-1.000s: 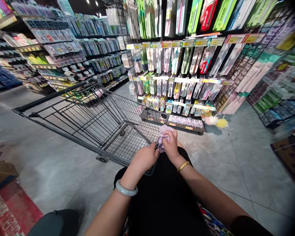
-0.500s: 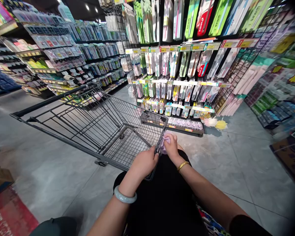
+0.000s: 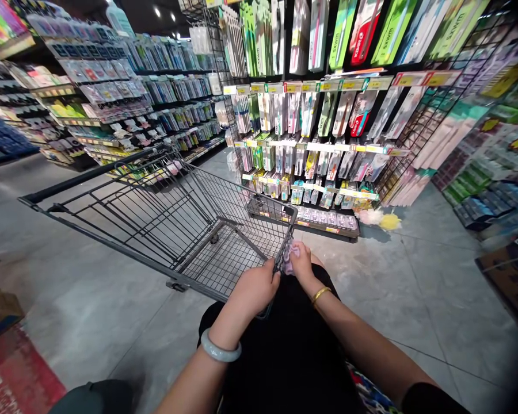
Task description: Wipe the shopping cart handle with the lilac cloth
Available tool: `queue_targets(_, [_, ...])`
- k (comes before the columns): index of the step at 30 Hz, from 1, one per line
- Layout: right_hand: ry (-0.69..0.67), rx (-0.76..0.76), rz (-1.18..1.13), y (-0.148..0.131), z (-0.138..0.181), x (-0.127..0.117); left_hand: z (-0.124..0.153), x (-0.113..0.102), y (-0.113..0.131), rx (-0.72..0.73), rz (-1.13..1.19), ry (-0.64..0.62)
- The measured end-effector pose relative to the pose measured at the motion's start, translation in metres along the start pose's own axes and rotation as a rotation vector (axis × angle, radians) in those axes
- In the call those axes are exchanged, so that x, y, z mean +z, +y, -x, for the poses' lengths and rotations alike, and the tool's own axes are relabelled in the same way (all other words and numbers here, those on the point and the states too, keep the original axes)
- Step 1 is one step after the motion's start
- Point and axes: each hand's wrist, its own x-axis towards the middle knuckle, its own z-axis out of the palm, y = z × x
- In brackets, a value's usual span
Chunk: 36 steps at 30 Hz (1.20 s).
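Observation:
A dark metal shopping cart [image 3: 172, 278] stands in front of me with its wire basket holding nothing. My left hand [image 3: 255, 287], a pale bangle on its wrist, is closed round the cart's near end rim. In my right hand [image 3: 301, 263] is a crumpled lilac cloth [image 3: 290, 256], pressed against the outside of the cart's end wires just right of the left hand. A gold bracelet is on the right wrist. Part of the cloth is hidden behind the fingers.
Ahead stands a display rack [image 3: 306, 146] hung with packaged toothbrush-like goods. More stocked shelves [image 3: 112, 86] line the left, and packs hang at the right [image 3: 470, 178]. A cardboard box [image 3: 507, 276] sits at the right, another box [image 3: 0, 313] at the left edge. Grey floor surrounds the cart.
My right hand and the lilac cloth have shifted slightly down along the cart's end wires. The left hand keeps its grip, and the cart stays in place.

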Motion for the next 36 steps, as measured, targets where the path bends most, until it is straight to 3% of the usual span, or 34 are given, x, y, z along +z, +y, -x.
queue_targets(3, [-0.020, 0.024, -0.013, -0.005, 0.021, -0.002, 0.002, -0.001, -0.001, 0.012, 0.015, -0.002])
queue_targets(8, [-0.113, -0.103, -0.079, -0.037, 0.033, -0.012, 0.003, -0.003, -0.002, -0.004, 0.020, -0.030])
queue_targets(13, [-0.127, 0.054, -0.015, -0.001, 0.057, -0.007, 0.003, -0.001, -0.002, -0.003, 0.004, -0.015])
queue_targets(15, [-0.144, 0.092, -0.024, 0.001, 0.066, -0.008, 0.003, -0.001, -0.002, -0.002, 0.004, -0.011])
queue_targets(21, [-0.240, -0.138, -0.084, -0.044, 0.067, -0.026, 0.005, -0.003, -0.001, 0.000, 0.020, -0.026])
queue_targets(24, [-0.273, -0.151, -0.039, -0.026, 0.074, -0.024, 0.005, -0.002, 0.000, -0.005, 0.007, -0.017])
queue_targets(28, [-0.298, 0.036, -0.014, -0.003, 0.091, -0.024, 0.007, 0.000, -0.001, -0.008, 0.037, -0.012])
queue_targets(33, [-0.337, -0.119, -0.070, -0.044, 0.095, -0.034, 0.012, 0.000, -0.005, 0.015, 0.055, 0.036])
queue_targets(36, [-0.355, -0.164, -0.063, -0.046, 0.095, -0.031, 0.013, 0.001, -0.005, 0.004, 0.054, 0.035])
